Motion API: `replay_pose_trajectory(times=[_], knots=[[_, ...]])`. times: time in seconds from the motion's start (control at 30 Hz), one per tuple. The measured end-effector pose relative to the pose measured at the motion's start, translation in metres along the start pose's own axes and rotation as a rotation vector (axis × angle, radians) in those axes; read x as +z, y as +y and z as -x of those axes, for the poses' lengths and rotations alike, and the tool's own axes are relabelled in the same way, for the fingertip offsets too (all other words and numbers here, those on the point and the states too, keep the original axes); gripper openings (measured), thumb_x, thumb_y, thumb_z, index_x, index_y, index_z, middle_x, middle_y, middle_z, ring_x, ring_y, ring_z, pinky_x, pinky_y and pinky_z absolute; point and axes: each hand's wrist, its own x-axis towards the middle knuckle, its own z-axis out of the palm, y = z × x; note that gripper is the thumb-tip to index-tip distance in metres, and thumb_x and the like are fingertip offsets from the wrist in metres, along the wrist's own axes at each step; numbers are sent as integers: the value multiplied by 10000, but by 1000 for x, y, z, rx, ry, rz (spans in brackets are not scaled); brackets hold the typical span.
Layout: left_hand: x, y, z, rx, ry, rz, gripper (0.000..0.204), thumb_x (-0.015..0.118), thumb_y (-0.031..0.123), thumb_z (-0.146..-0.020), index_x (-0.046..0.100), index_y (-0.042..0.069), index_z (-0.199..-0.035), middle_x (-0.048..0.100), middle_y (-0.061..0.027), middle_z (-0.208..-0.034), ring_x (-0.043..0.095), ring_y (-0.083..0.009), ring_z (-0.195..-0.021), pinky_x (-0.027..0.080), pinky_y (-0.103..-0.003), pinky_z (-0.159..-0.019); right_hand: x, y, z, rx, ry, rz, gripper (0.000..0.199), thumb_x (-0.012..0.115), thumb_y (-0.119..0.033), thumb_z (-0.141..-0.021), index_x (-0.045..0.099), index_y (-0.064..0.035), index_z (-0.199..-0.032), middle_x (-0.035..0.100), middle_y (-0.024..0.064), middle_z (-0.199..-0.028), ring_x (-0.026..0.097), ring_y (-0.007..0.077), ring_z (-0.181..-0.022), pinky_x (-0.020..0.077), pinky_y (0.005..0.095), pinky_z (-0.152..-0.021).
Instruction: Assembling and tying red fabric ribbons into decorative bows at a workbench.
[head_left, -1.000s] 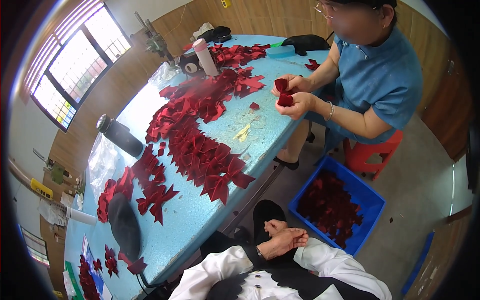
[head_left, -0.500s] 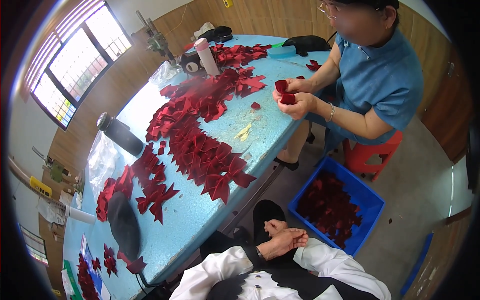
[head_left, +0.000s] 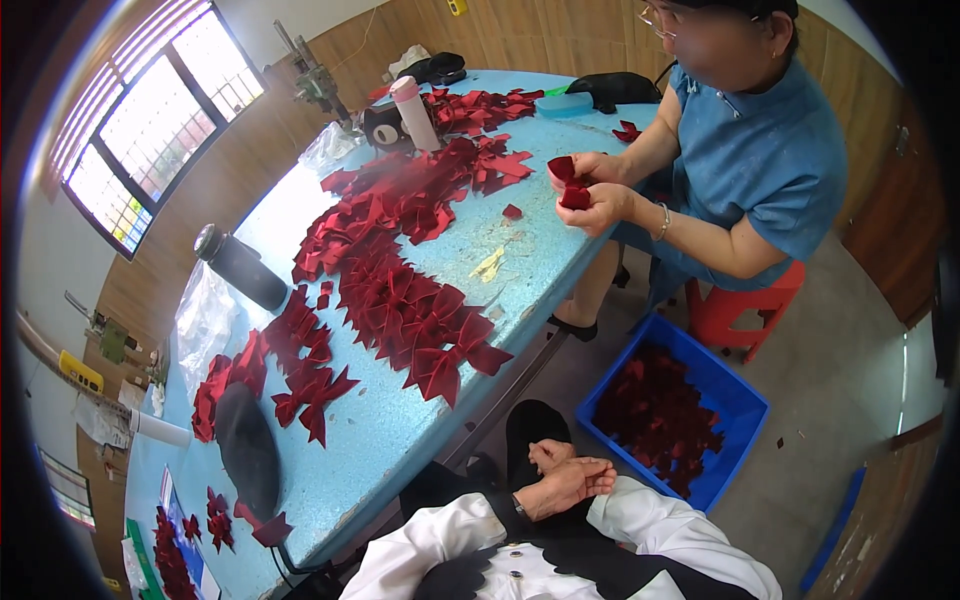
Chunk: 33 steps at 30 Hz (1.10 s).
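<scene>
red bow (head_left: 575, 197) shifted, co-worker (head_left: 765, 190) holding | left hand (head_left: 558, 489) apparently across right hand (head_left: 547, 455)

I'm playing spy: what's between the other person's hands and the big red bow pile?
A small red scrap on the blue tabletop, in the head view.

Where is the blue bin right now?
The blue bin is at the head view's lower right, between the red stool and the wearer's left hand.
</scene>
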Motion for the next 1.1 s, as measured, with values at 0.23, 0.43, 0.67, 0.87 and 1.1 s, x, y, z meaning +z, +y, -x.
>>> replay_pose_trajectory(times=[0.23, 0.43, 0.67, 0.87, 1.1], knots=[[-1, -1, -1, 10, -21, 6, 194, 475, 169, -951, 569, 0, -935, 609, -73, -862, 606, -150, -747, 532, -258, -717, -3, -7, 1, 36, -25, 18, 216, 636, -236, -824, 657, -34, -751, 616, 30, -596, 530, 94, -450, 410, 232, -415], [-3, -2, -3, 12, -24, 8, 193, 476, 167, -950, 567, -3, -938, 608, -72, -864, 605, -148, -746, 534, -260, -717, -4, -13, 0, 48, -14, -29, 226, 638, -242, -818, 652, -32, -736, 610, 29, -587, 535, 98, -455, 413, 232, -423], [-4, -2, -3, 9, -20, 7, 193, 471, 167, -952, 564, -2, -945, 605, -70, -871, 602, -146, -755, 532, -258, -723, -3, -10, 1, 80, -36, 13, 239, 637, -256, -820, 649, -34, -735, 610, 27, -591, 536, 100, -456, 413, 233, -425], [-3, -2, -3, -1, -12, 6, 195, 472, 173, -952, 562, 0, -951, 604, -68, -875, 602, -143, -758, 531, -255, -722, -4, -9, 0, 69, -30, 13, 245, 632, -263, -824, 650, -35, -738, 611, 27, -593, 538, 100, -461, 414, 233, -427], [-3, -1, -2, -6, -12, 6, 187, 465, 159, -953, 558, -3, -957, 605, -71, -875, 603, -150, -759, 532, -258, -722, -4, -10, 1, 84, -38, 8, 238, 626, -254, -826, 652, -31, -744, 617, 34, -598, 543, 102, -463, 421, 233, -430]])
